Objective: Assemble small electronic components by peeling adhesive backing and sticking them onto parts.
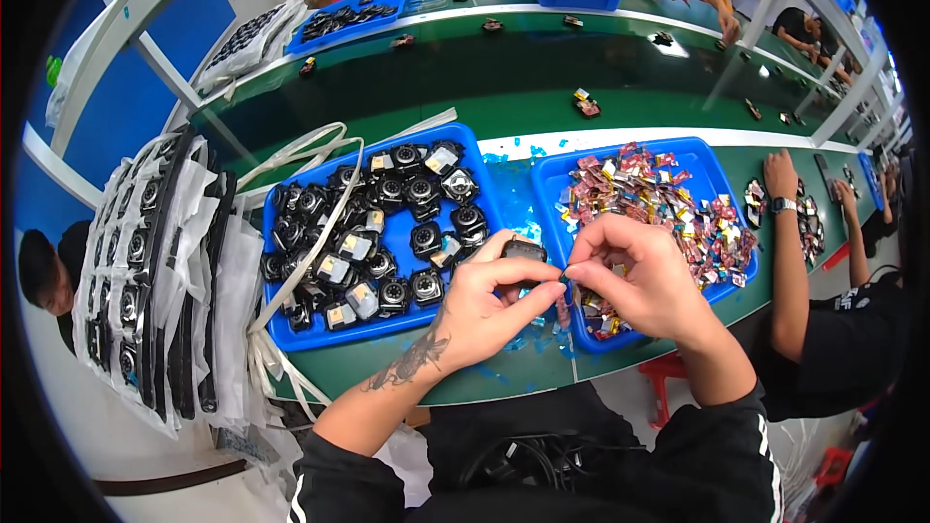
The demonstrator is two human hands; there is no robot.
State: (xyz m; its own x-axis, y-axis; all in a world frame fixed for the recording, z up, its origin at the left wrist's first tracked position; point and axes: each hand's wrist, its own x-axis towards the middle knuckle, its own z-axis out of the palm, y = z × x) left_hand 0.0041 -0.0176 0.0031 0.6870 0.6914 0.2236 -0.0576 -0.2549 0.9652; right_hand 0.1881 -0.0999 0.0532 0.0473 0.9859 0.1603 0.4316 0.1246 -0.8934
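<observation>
Spanning room, green workbench [504, 102] carrying blue trays [392, 327]

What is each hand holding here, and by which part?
The left hand holds a small black module from below, thumb on its side. The right hand pinches something tiny at the module's right edge; what it is cannot be told.

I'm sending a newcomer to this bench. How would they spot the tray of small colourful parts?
On the green workbench, two blue trays sit before the person's hands. It is the right tray, under the right hand. It holds red and yellow bits, unlike the left tray of black round modules.
</observation>
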